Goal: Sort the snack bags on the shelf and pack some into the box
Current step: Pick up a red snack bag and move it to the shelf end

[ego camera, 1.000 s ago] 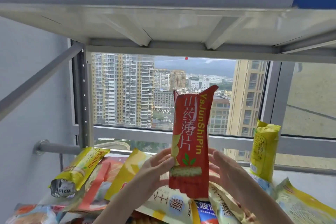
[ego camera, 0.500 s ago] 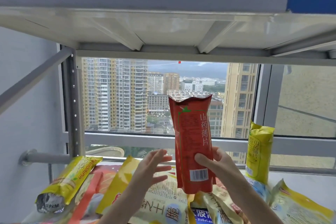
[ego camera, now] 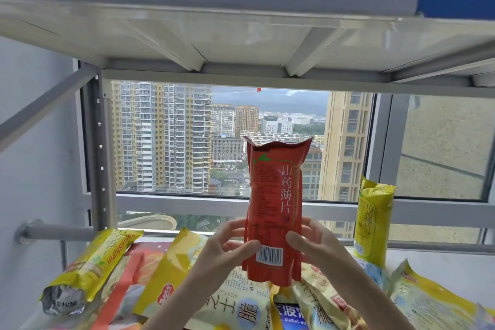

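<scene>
1. Both hands, left and right, grip a tall red foil snack bag upright above the grey metal shelf, barcode side facing me.
2. A yellow foil bag stands at the back right; the other bags lie in a loose heap.
3. No box is in sight, so I judge sorting barely started and packing not begun.

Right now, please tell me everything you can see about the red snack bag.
The red snack bag is a tall, narrow, glossy pouch, held upright above the shelf's other bags, in front of the window. Its back faces the camera: small print, vertical Chinese characters, a barcode near the bottom, a wavy crimped top. The left hand and right hand grip its lower sides.
</scene>
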A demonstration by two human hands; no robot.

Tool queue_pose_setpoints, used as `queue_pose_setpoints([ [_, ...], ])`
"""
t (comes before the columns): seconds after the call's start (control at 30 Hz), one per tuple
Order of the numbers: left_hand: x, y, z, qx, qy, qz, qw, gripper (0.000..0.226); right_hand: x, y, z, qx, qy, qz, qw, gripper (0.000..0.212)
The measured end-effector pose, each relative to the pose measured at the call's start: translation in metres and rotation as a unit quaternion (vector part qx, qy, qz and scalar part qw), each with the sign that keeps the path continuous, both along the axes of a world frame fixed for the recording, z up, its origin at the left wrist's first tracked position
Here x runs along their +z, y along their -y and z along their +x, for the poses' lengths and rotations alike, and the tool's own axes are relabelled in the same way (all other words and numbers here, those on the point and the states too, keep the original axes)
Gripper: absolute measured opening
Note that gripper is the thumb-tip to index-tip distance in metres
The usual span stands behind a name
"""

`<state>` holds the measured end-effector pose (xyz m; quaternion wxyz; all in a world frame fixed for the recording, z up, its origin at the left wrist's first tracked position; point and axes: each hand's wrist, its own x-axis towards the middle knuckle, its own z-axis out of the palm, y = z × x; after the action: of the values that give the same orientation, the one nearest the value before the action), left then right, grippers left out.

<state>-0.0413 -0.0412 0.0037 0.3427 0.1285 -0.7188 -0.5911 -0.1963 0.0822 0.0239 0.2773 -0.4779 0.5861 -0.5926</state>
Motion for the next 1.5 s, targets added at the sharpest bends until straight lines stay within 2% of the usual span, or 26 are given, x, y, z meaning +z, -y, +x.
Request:
queue_pose_setpoints([
  [0.2,-0.001,-0.001,-0.002,-0.014,-0.004,0.004,1.0,0.045,0.001,-0.005,0.005,0.03,0.003,0.02,0.999,0.103],
  [0.27,-0.003,-0.001,-0.004,-0.01,0.013,-0.018,1.0,0.053,0.001,-0.007,0.007,0.033,0.009,0.027,0.999,0.099],
  [0.4,-0.001,-0.005,-0.012,0.018,0.086,-0.136,0.987,0.089,0.0,-0.013,0.0,-0.03,0.004,0.024,0.999,0.064],
  [0.47,0.002,-0.01,-0.02,0.044,0.14,-0.206,0.967,0.097,-0.001,-0.018,-0.009,-0.067,0.001,0.019,0.998,0.06],
  [0.53,0.007,-0.019,-0.029,0.059,0.183,-0.282,0.94,0.081,-0.003,-0.026,-0.021,-0.1,0.009,0.011,0.995,0.056],
  [0.6,0.013,-0.028,-0.039,0.073,0.225,-0.374,0.897,0.065,-0.002,-0.037,-0.032,-0.123,0.012,0.007,0.992,0.055],
  [0.67,0.017,-0.038,-0.052,0.081,0.254,-0.434,0.861,0.061,-0.001,-0.05,-0.045,-0.14,0.014,0.0,0.99,0.06],
  [0.83,0.021,-0.068,-0.099,0.067,0.272,-0.503,0.818,0.06,-0.002,-0.093,-0.087,-0.178,0.011,0.0,0.984,0.045],
  [1.1,0.024,-0.143,-0.201,0.087,0.311,-0.537,0.779,0.061,0.002,-0.178,-0.184,-0.221,-0.001,-0.01,0.975,0.042],
  [1.17,0.022,-0.166,-0.231,0.089,0.317,-0.536,0.777,0.061,0.002,-0.201,-0.21,-0.229,-0.009,0.0,0.973,0.043],
  [1.33,0.016,-0.216,-0.295,0.058,0.304,-0.481,0.82,0.059,-0.002,-0.252,-0.264,-0.27,-0.013,0.019,0.962,0.044],
  [1.5,0.013,-0.249,-0.352,0.004,0.303,-0.463,0.833,0.058,-0.011,-0.298,-0.307,-0.326,-0.01,0.013,0.945,0.043],
])
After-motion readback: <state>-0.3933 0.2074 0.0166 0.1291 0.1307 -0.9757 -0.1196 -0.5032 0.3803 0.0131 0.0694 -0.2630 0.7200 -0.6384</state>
